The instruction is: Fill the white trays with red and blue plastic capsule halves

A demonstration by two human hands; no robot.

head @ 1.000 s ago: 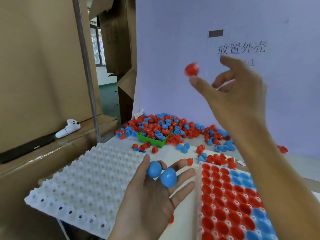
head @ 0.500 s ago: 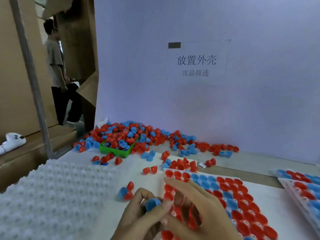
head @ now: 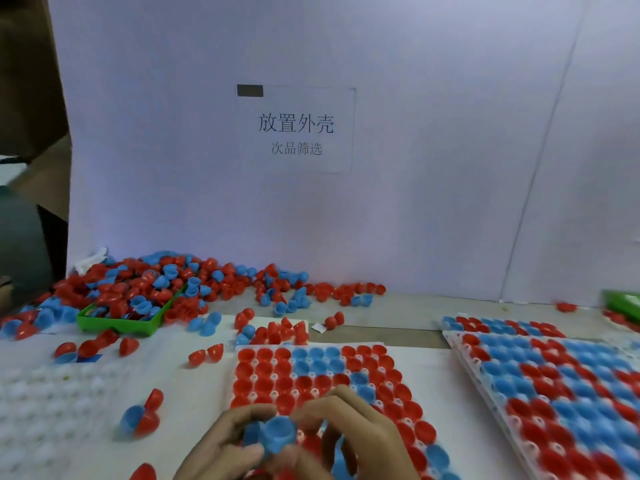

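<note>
Half a second on, both hands have drawn closer together over the near edge of the centre tray [head: 408, 382], and the view has swung right to take in more of the filled trays. At the near edge, the left hand [head: 221, 448] curls its fingers and thumb around blue capsule halves [head: 277, 433], one cup turned open-side up; it seems to serve as a small reserve so pieces can be fed out one by one. The right hand [head: 356, 434] arches beside it, fingertips bent down onto the same blue pieces, apparently taking one for the sockets just below; which hand bears the weight cannot be told through the blur. The centre tray beneath them is already set with red and blue halves across its visible rows. To the left lies an empty white tray [head: 52, 403], with a few loose halves [head: 142, 415] between the two, within easy reach. At right, a stack of filled trays [head: 554, 379] sits set aside. Farther back, a green bin [head: 121, 318] overflows into a long heap of red and blue halves [head: 221, 285] against the white backboard [head: 450, 168], where a printed sign [head: 296, 129] is fixed.
</note>
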